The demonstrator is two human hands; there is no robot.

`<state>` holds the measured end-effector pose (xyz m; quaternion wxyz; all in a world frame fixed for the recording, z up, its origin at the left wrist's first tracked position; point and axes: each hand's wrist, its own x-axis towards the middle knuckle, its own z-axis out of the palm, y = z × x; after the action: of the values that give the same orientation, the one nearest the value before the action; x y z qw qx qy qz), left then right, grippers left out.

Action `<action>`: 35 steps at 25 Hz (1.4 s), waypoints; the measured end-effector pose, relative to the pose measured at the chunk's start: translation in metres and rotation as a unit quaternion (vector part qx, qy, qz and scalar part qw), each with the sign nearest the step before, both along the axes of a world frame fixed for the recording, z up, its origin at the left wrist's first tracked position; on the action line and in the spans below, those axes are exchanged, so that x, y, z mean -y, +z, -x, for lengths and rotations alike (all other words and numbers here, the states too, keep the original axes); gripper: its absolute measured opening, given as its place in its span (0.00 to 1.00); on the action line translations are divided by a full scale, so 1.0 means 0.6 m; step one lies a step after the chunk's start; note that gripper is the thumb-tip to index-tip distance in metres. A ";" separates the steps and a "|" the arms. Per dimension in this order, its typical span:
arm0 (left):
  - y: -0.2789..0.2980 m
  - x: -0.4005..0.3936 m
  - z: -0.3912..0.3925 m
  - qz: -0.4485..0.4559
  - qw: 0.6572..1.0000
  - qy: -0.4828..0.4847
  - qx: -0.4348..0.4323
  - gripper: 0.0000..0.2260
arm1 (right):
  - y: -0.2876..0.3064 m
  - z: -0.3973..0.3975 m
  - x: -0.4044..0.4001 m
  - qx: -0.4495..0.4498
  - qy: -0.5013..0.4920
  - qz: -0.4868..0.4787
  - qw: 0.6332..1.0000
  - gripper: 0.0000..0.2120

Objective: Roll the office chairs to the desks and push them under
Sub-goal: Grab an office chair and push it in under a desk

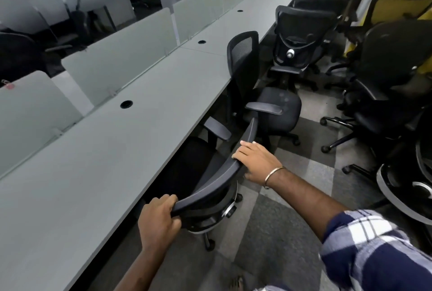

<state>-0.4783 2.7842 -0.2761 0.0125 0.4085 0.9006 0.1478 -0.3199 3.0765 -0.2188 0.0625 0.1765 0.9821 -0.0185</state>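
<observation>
A: What's on the far left?

B: Frosted divider panels point(121, 54) along the back of the long grey desk point(98, 150). No readable writing anywhere.

A: And the hands?

B: The left hand point(157, 221) is curled tight round the near end of the chair's top rail, knuckles up. The office chair point(210, 173) sits at the desk edge, its seat partly under the top.

A: The right?

B: The right hand point(256, 162), bangle point(273, 177) at the wrist, rests on the rail farther along, thumb below it. Beyond stand a second chair point(261, 94) and clustered chairs point(378, 103).
</observation>
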 end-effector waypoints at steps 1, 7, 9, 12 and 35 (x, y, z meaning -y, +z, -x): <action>0.001 0.023 -0.009 0.002 1.000 0.006 0.000 0.11 | -0.002 0.000 0.020 -0.013 0.005 -0.012 1.000 0.26; -0.016 0.156 -0.087 0.038 0.999 0.038 -0.009 0.13 | -0.037 -0.065 0.147 -0.060 -0.035 0.000 0.998 0.21; -0.016 0.195 -0.122 0.051 0.998 0.035 -0.020 0.14 | -0.046 -0.103 0.194 -0.064 -0.048 0.010 0.997 0.21; -0.005 0.250 -0.157 0.068 0.996 0.047 -0.017 0.12 | -0.052 -0.147 0.261 -0.070 -0.062 0.041 0.995 0.24; 0.013 0.813 -0.303 -0.008 1.000 -0.006 -0.016 0.12 | -0.080 -0.419 0.900 -0.203 -0.166 0.135 0.956 0.28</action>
<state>-0.2966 2.2963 -0.2683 -0.0045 0.4164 0.8969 0.1485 -0.0684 2.5363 -0.2669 -0.1192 0.3191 0.9195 -0.1960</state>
